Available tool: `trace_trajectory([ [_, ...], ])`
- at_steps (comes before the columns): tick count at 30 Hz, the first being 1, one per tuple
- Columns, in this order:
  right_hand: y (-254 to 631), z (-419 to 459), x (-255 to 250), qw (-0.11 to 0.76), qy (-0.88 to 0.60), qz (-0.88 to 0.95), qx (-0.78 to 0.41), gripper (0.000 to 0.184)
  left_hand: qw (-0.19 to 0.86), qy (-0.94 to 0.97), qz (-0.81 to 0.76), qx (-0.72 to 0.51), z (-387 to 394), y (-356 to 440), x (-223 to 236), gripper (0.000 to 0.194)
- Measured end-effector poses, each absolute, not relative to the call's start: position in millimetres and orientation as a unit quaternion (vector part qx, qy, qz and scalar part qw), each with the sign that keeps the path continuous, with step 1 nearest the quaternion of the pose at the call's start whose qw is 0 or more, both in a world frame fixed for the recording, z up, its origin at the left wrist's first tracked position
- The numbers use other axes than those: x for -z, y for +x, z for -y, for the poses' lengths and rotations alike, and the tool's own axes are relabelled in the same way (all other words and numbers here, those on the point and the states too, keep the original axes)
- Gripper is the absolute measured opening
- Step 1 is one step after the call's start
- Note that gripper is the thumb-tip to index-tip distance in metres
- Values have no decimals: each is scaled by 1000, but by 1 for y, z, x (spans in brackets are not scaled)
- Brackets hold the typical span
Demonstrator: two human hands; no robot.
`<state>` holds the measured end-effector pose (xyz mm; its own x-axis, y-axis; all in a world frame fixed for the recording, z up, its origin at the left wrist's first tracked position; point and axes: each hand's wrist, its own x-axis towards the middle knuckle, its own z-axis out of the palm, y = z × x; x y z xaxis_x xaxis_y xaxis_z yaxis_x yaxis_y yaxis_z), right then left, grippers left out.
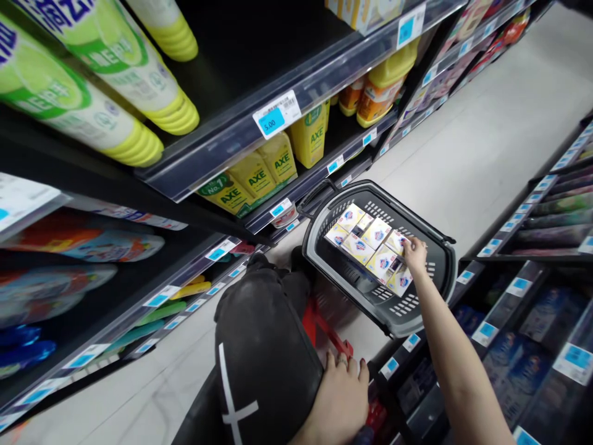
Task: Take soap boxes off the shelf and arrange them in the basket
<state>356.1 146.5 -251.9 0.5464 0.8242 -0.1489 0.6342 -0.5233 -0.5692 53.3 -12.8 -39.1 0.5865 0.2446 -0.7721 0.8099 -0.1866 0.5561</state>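
Inside the grey shopping basket (319,270) on the floor, several white-and-yellow soap boxes (357,249) lie side by side, with some gaps between them. My right hand (417,254) reaches down into the basket, its fingers closed on the edge of a soap box (396,241) at the right end of the group. Part of that box is hidden by my fingers. My left hand (341,386) rests with fingers spread against my dark-clad knee (269,346), beside a red strap-like piece (340,341), and holds nothing.
Yellow AXE bottles (259,176) stand on a low shelf past the basket's left side. Green-and-yellow bottles (115,80) sit on the upper left shelf. A shelf edge with price tags (277,115) juts over the aisle. Blue packs (514,371) fill the right shelves. Pale floor (491,105) runs ahead.
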Motion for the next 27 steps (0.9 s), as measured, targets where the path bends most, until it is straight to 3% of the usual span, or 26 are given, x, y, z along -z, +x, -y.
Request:
trace_trajectory([
  [11, 356, -148, 259, 279, -835, 432, -196, 38, 507, 719, -353, 320, 11, 56, 38, 63],
  [27, 349, -147, 249, 242, -859, 409, -189, 42, 527, 710, -352, 307, 15, 56, 48, 73],
])
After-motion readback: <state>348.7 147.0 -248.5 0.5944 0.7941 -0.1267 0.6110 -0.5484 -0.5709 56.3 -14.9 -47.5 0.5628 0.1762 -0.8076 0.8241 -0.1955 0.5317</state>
